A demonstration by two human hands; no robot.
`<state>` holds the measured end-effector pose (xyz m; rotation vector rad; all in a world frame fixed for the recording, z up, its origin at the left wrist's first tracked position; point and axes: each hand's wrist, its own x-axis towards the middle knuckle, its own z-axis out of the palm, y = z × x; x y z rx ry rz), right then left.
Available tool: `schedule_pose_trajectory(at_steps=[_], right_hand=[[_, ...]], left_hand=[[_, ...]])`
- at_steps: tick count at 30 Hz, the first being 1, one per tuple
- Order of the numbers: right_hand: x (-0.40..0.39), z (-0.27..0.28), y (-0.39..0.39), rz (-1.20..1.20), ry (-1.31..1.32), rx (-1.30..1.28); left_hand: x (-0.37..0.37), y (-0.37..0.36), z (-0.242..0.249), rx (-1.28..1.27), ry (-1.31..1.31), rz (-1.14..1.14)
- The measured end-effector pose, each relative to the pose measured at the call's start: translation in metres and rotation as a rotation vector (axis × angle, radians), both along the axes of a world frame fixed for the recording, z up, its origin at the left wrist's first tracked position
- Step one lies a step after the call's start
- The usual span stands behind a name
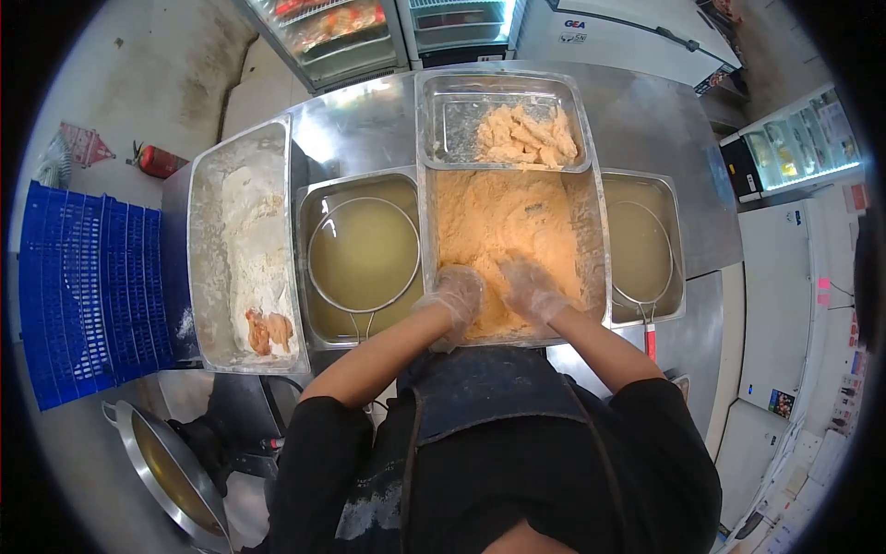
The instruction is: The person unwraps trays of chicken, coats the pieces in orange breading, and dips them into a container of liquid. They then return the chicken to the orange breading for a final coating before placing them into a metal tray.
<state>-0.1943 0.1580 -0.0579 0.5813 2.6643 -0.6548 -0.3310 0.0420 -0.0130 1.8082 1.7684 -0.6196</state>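
Observation:
Both my hands wear clear plastic gloves and work in orange breading flour inside a deep metal tray. My left hand is curled at the tray's near left, its fingertips hidden; whatever it may hold does not show. To its right, my right hand has its fingers stretched into the flour, with nothing visible in them. Just beyond, a smaller metal pan rests over the tray's far end, with breaded pieces heaped at its right side.
Left of the tray are a liquid-filled pan with a round strainer and a white flour tray holding raw meat pieces. Another strainer pan stands right. A blue crate and an oil wok flank the far left.

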Motion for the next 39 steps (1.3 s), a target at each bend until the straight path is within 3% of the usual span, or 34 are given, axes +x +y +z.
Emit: schedule_pose_trajectory(at_steps=[2,3,4,5,7,9,10,12,14,15,17,18,20,23,24,25,26,28,30,32,34,36,37,39], right_hand=[[0.011,-0.002,-0.005,-0.029,-0.06,-0.042],[0.016,-0.019,-0.008,0.033,-0.247,-0.055],[0.02,-0.032,-0.012,0.092,-0.431,-0.065],[0.024,-0.04,-0.016,0.09,-0.429,-0.063],[0.03,-0.051,-0.026,-0.139,-0.145,0.002],[0.019,-0.057,-0.015,-0.177,-0.216,-0.12],[0.014,-0.057,-0.005,-0.225,-0.294,-0.226],[0.014,-0.031,0.01,-0.169,-0.232,-0.182],[0.007,0.007,0.017,-0.087,-0.077,-0.046],[0.009,0.018,0.015,-0.042,0.02,0.05],[0.012,-0.005,0.022,-0.175,0.076,0.059],[0.015,-0.014,0.022,-0.12,0.087,0.063],[0.027,-0.034,0.018,-0.087,-0.028,0.232],[0.033,-0.114,0.013,0.12,-0.055,0.246],[0.022,-0.102,0.009,0.142,-0.051,0.25],[0.004,-0.068,-0.008,0.316,-0.202,0.206],[-0.006,-0.05,-0.017,0.485,-0.356,0.159],[0.008,-0.091,-0.008,0.638,-0.203,0.186],[0.007,-0.104,-0.007,0.233,-0.244,0.019],[0.016,-0.093,-0.011,0.166,-0.127,0.037],[0.011,-0.094,-0.002,0.092,-0.011,0.059],[-0.013,-0.122,0.027,0.614,-0.881,0.093],[-0.006,-0.105,0.03,0.615,-0.882,0.094],[0.013,-0.041,0.028,0.079,-0.208,-0.205]], left_hand=[[0.001,-0.005,0.015,0.062,-0.045,-0.322],[0.003,-0.004,0.014,0.061,-0.046,-0.32],[0.008,0.003,0.011,0.017,-0.074,-0.194],[0.012,0.01,0.009,-0.025,-0.1,-0.069],[0.021,0.018,0.004,-0.059,-0.119,-0.061],[0.021,0.013,0.001,-0.108,-0.119,-0.036],[0.017,0.012,0.0,-0.05,-0.158,-0.042],[0.013,0.017,-0.011,0.031,-0.178,-0.008],[0.006,0.02,-0.039,0.205,-0.277,0.464],[0.002,0.023,-0.045,0.224,-0.258,0.51],[-0.009,0.03,-0.05,0.243,-0.195,0.463],[-0.016,0.027,-0.03,0.258,-0.182,0.515],[-0.021,0.016,0.029,0.01,-0.002,0.007],[0.0,0.015,-0.039,0.111,0.061,0.1],[0.011,0.018,-0.069,0.114,0.064,0.122],[0.022,0.021,-0.1,0.141,0.008,0.178],[0.025,0.019,-0.103,0.166,-0.051,0.23],[0.029,0.007,-0.088,0.16,-0.059,0.248],[0.028,-0.002,-0.051,0.159,-0.065,0.262],[0.021,-0.005,-0.026,0.11,-0.136,0.368],[0.024,-0.003,-0.044,0.168,-0.122,0.401],[0.018,-0.002,-0.04,0.228,-0.104,0.438],[0.008,-0.004,-0.021,0.243,-0.212,0.459],[0.0,-0.002,-0.01,0.253,-0.322,0.477]])
